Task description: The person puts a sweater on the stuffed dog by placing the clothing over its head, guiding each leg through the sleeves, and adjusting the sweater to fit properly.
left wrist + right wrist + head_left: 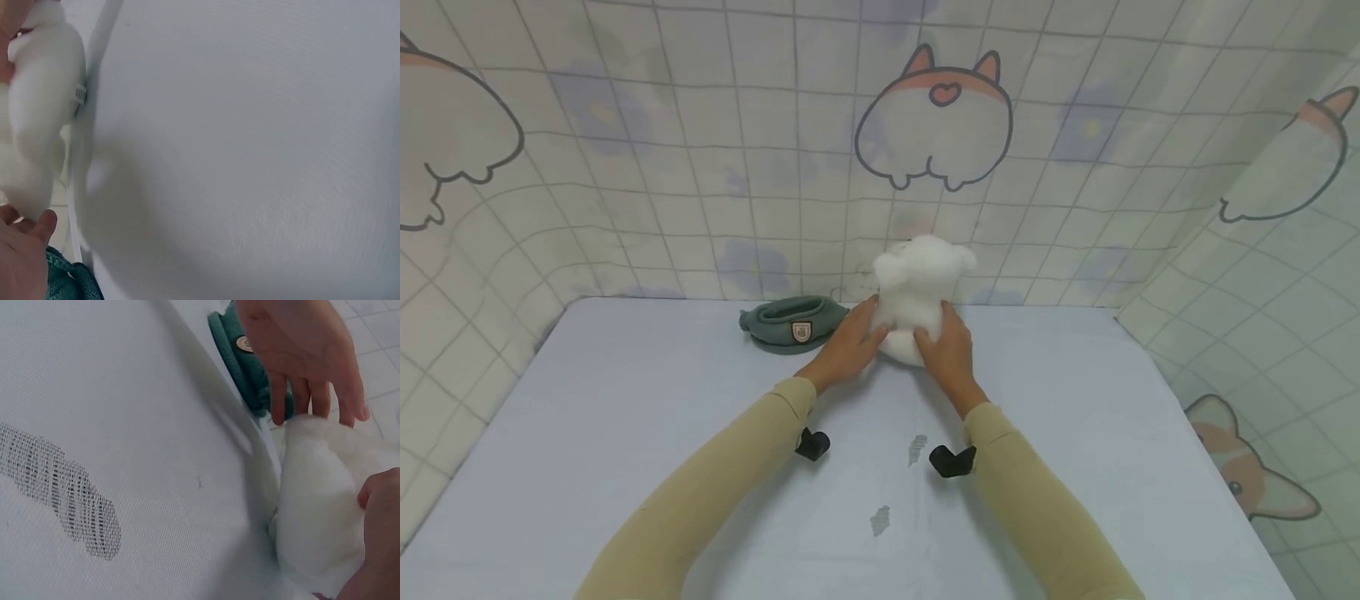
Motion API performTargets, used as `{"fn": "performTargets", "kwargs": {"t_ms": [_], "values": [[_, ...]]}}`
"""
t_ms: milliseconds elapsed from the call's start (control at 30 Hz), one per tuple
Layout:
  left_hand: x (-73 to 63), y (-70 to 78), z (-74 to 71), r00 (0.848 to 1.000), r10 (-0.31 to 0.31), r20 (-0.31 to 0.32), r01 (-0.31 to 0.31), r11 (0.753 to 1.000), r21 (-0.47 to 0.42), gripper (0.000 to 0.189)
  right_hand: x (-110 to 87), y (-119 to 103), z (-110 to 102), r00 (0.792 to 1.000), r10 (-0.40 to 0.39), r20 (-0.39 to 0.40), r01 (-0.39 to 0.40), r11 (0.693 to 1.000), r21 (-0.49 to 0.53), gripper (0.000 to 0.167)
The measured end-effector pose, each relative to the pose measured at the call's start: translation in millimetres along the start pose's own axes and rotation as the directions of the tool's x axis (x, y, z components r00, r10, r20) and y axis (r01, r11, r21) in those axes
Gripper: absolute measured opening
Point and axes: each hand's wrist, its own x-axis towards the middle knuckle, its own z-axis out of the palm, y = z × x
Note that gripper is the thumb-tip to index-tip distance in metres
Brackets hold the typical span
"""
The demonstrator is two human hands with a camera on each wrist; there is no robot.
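A white plush toy (917,287) with rounded, ear-like lobes on top stands at the table's far edge, held between both hands. My left hand (850,346) grips its left side, thumb at the front; in the right wrist view the left hand's fingers (319,397) reach its edge. The right hand (947,350) holds the opposite side, its thumb pressed on the front near the base. A small tag (79,94) shows on the plush in the left wrist view. Just left of the left hand lies a teal knitted piece (793,325) with a badge on its front.
The white table (647,417) ends right behind the plush, against a hanging grid-patterned cloth (775,167) with cartoon corgis. Two grey worn patches (880,521) mark the tabletop. Black mounts (953,461) stick out inward from both sleeves.
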Motion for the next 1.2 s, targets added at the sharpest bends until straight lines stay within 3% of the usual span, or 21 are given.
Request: {"fn": "performTargets", "kwargs": {"t_ms": [167, 333, 567, 667, 967, 1200], "values": [[-1.5, 3.8, -4.0, 0.997, -0.076, 0.025, 0.078, 0.989, -0.123, 0.069, -0.6, 5.5, -2.9, 0.999, -0.011, -0.031, 0.014, 0.995, 0.103, 0.058], [-1.7, 7.6, -8.1, 0.990, -0.130, 0.052, 0.139, 0.957, -0.254, 0.068, -1.3, 10.3, -7.0, 1.000, 0.007, -0.029, -0.001, 0.984, 0.176, 0.055], [-1.0, 5.1, -10.6, 0.985, -0.161, 0.062, 0.172, 0.944, -0.281, 0.082, -5.2, 11.0, -13.0, 0.999, 0.038, 0.006, -0.038, 0.970, 0.240, 0.051], [-2.0, 4.4, -12.8, 0.986, -0.151, 0.076, 0.168, 0.928, -0.331, 0.080, -6.2, 9.3, -15.4, 0.998, 0.043, 0.040, -0.052, 0.958, 0.282, 0.051], [-2.0, 2.0, -16.0, 0.986, -0.113, 0.118, 0.161, 0.806, -0.570, 0.067, -7.7, 2.6, -23.4, 0.982, 0.041, 0.184, -0.128, 0.861, 0.492, 0.053], [-5.2, 8.5, -17.3, 0.979, -0.082, 0.187, 0.195, 0.659, -0.727, 0.072, -8.6, 3.4, -26.4, 0.975, 0.024, 0.220, -0.150, 0.802, 0.578, 0.054]]}}
